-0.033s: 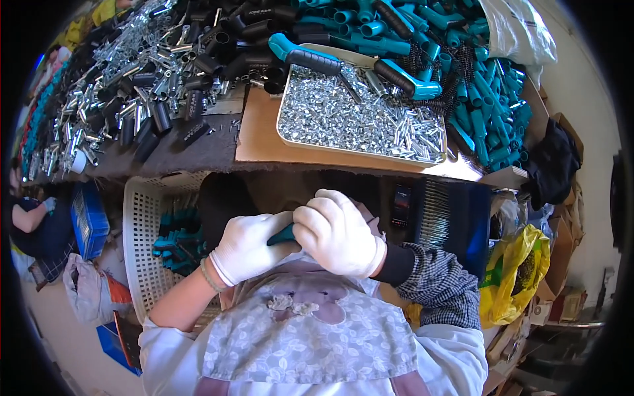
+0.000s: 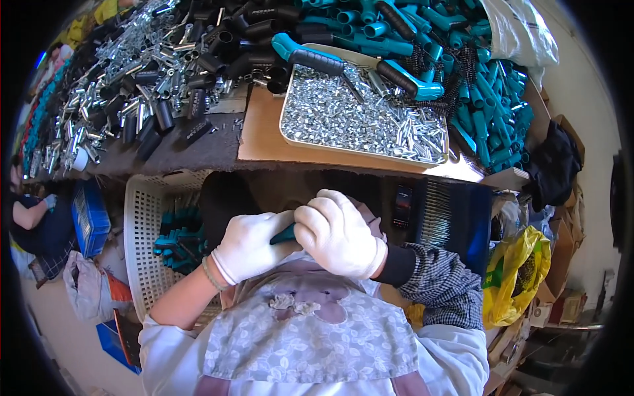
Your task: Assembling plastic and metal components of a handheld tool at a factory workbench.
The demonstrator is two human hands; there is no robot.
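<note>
- Teal piece (image 2: pixel 284 235), in the gap between the two gloved hands, above the lap and in front of the table (image 2: pixel 198 155); only a short stretch of it shows
- Left hand (image 2: pixel 249 247), fingers wrapped round one side of the piece, thumb toward the right
- Right hand (image 2: pixel 337 232), fingers curled down over the other side, touching or nearly touching the left; whether it also holds a small part cannot be told
- Basket (image 2: pixel 134 231), white and perforated, beside the left forearm; several teal items (image 2: pixel 177 245) lie inside, and these look like work already done, though their finish is too small to judge
- Tray (image 2: pixel 363 152) on the table, well filled with small metal parts (image 2: pixel 350 109); two grips, teal and black, rest across its far edge
- Teal heap (image 2: pixel 492 119), right of the tray, with dark springs (image 2: pixel 456 66) at its near side; judged by its size, much is left
- Progress, as judged: one piece in hand, its step apparently unfinished, a modest batch in the basket, ample stock on the table
</note>
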